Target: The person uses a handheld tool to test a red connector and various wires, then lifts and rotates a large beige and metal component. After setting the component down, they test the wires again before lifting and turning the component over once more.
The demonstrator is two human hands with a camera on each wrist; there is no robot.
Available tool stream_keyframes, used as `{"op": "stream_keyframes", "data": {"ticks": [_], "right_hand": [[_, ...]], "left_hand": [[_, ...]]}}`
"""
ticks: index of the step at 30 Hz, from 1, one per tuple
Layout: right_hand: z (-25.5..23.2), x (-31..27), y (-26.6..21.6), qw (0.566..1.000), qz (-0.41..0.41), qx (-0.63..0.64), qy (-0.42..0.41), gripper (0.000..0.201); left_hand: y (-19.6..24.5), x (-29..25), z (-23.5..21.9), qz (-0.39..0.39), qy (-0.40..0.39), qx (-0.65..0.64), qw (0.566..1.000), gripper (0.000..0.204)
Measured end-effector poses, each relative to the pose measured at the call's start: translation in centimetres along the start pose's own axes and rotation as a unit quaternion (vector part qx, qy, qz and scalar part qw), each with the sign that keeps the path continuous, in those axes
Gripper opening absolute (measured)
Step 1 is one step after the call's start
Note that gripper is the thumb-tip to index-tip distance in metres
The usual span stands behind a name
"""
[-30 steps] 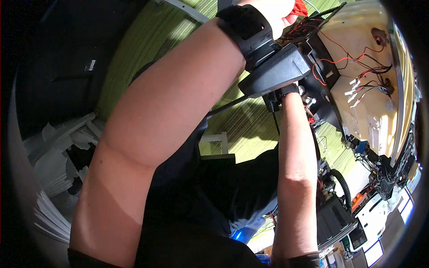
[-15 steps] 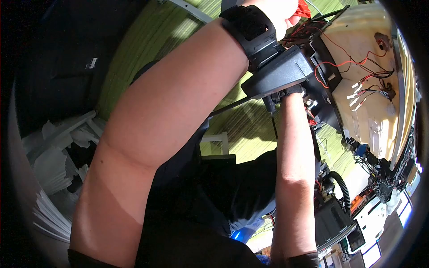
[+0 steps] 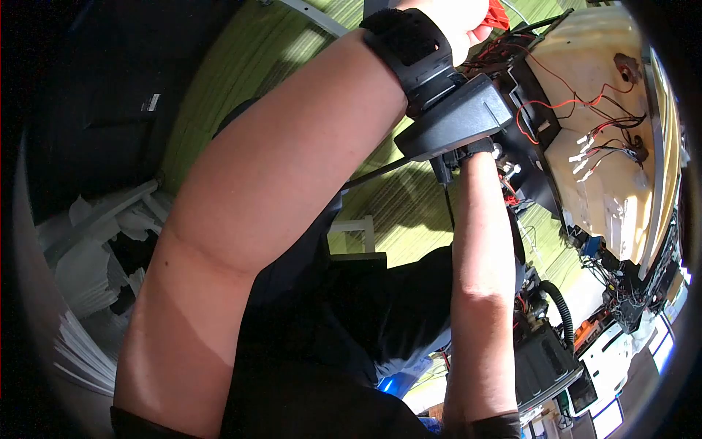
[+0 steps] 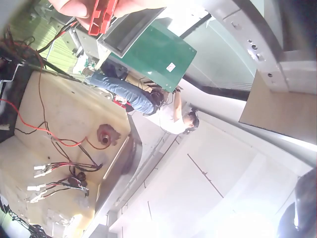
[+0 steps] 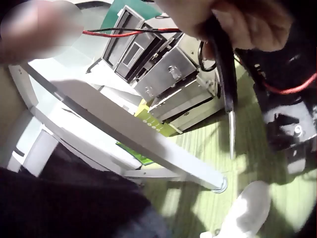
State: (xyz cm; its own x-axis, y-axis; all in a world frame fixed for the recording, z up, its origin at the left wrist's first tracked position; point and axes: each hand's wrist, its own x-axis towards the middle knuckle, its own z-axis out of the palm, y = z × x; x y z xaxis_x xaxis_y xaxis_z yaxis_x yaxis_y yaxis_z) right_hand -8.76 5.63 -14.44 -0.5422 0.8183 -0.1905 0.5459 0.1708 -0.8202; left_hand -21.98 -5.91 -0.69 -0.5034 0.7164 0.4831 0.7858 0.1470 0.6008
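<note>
At the top of the head view my left hand (image 3: 450, 22) grips a red slotted plastic piece (image 3: 495, 14). The left wrist view shows that piece (image 4: 101, 17) between finger and thumb. In the right wrist view my right hand (image 5: 247, 22) has its fingers curled round a black-handled tool (image 5: 225, 69) with a thin metal tip, which points down. A red and black wire pair (image 5: 133, 32) runs toward this hand. From the head camera, the dark wrist device (image 3: 457, 117) on my left arm hides the right hand.
A cream plastic shell (image 3: 585, 186) stands at the right, with loose red and black wires and white connectors (image 3: 583, 157). A white table leg (image 5: 163, 158) slants across the right wrist view. Another person (image 4: 168, 119) is beside a green panel (image 4: 163, 54).
The left wrist and its device have shifted slightly right, and the right forearm slightly left. The red piece stays in my left hand.
</note>
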Motion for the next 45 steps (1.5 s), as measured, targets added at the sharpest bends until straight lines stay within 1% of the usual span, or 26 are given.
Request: {"op": "stream_keyframes", "data": {"ticks": [2,6,10,11,12,13,15,17,18,19,20,21,25,26,27,28,30,31,33,34,37,39,41,42,43,45], "right_hand": [[0.0,-0.1,0.0,1.0,0.011,0.007,-0.007,0.051],[-0.1,0.6,1.9,0.991,-0.051,-0.125,0.017,0.064],[-0.5,0.0,1.7,0.982,-0.065,-0.176,0.008,0.074],[-0.2,-0.1,1.8,0.982,-0.066,-0.176,0.008,0.074],[0.2,-0.7,1.3,0.983,-0.064,-0.172,0.01,0.078],[0.4,-1.2,0.7,0.984,-0.063,-0.168,0.012,0.082],[0.1,-1.8,0.3,0.992,-0.005,-0.119,-0.033,0.083],[1.0,-2.3,2.7,0.979,-0.031,-0.196,-0.041,0.083],[2.9,0.0,10.3,0.974,-0.064,-0.203,-0.07,0.084],[2.6,-0.4,10.0,0.974,-0.064,-0.203,-0.071,0.084],[2.1,-1.1,9.9,0.968,-0.081,-0.218,-0.096,0.085],[1.8,-1.3,10.3,0.96,-0.099,-0.232,-0.12,0.086],[1.4,-2.3,11.5,0.962,-0.101,-0.228,-0.11,0.086],[1.3,-2.2,11.6,0.962,-0.101,-0.228,-0.109,0.086],[1.2,-2.3,11.5,0.963,-0.101,-0.225,-0.107,0.086],[1.1,-2.4,11.5,0.964,-0.1,-0.221,-0.104,0.086],[0.3,-3.0,10.0,0.973,-0.064,-0.196,-0.105,0.086],[0.8,-3.1,10.2,0.963,-0.179,-0.197,-0.043,0.084],[-1.4,-5.3,6.6,0.989,-0.035,-0.121,-0.074,0.083],[-1.9,-5.7,6.4,0.99,-0.024,-0.116,-0.072,0.082],[-4.3,-7.9,4.2,0.992,0.019,-0.079,-0.098,0.081],[-6.6,-9.5,3.5,0.993,0.032,-0.071,-0.088,0.079],[-8.8,-10.2,4.6,0.993,0.034,-0.07,-0.086,0.078],[-9.9,-11.0,4.3,0.995,0.044,-0.031,-0.083,0.075],[-11.1,-11.8,3.9,0.996,0.053,0.008,-0.077,0.071],[-13.2,-12.8,5.3,0.999,0.026,0.002,-0.044,0.069]], "left_hand": [[0.1,0.0,-0.1,-0.012,-0.01,-0.008,1.0,0.049],[0.2,0.2,0.1,-0.056,-0.044,-0.063,0.995,0.049],[-0.3,0.4,0.8,-0.007,-0.025,-0.006,1.0,0.048],[-0.4,0.8,1.4,-0.095,-0.042,-0.195,0.975,0.046],[-0.2,1.0,1.4,-0.178,-0.057,-0.374,0.908,0.045],[-0.1,0.9,1.2,-0.179,-0.057,-0.374,0.908,0.045],[0.2,0.7,0.6,-0.085,-0.063,-0.053,0.993,0.041],[0.4,1.1,0.4,-0.126,-0.081,-0.097,0.984,0.04],[0.7,1.2,0.4,-0.166,-0.101,-0.141,0.971,0.039],[0.2,1.4,1.0,-0.167,-0.101,-0.141,0.971,0.039],[-0.2,1.6,1.6,-0.276,-0.059,-0.41,0.868,0.039],[-0.2,1.7,1.8,-0.358,-0.012,-0.639,0.681,0.039],[-0.5,1.2,1.6,-0.362,0.007,-0.68,0.638,0.04],[-0.6,0.9,1.4,-0.253,-0.038,-0.478,0.84,0.043],[-0.7,0.7,1.3,-0.12,-0.079,-0.232,0.962,0.045],[-0.7,0.7,1.3,-0.118,-0.08,-0.233,0.962,0.045],[-0.7,0.7,1.5,-0.036,-0.036,-0.038,0.998,0.051],[-0.5,0.7,1.6,-0.034,-0.036,-0.04,0.998,0.051],[-0.2,0.8,1.7,-0.092,-0.06,-0.217,0.97,0.053],[0.0,0.9,1.7,-0.087,-0.06,-0.22,0.97,0.053],[0.2,0.9,1.9,0.017,-0.035,0.065,0.997,0.054],[0.1,0.7,2.5,0.062,0.028,-0.035,0.997,0.047],[0.9,0.5,2.9,-0.027,-0.026,-0.162,0.986,0.042],[2.6,0.8,1.7,-0.039,-0.065,-0.063,0.995,0.04],[2.9,0.2,2.2,0.018,0.005,-0.017,1.0,0.04],[3.6,0.3,2.5,-0.055,-0.084,-0.034,0.994,0.04]]}}
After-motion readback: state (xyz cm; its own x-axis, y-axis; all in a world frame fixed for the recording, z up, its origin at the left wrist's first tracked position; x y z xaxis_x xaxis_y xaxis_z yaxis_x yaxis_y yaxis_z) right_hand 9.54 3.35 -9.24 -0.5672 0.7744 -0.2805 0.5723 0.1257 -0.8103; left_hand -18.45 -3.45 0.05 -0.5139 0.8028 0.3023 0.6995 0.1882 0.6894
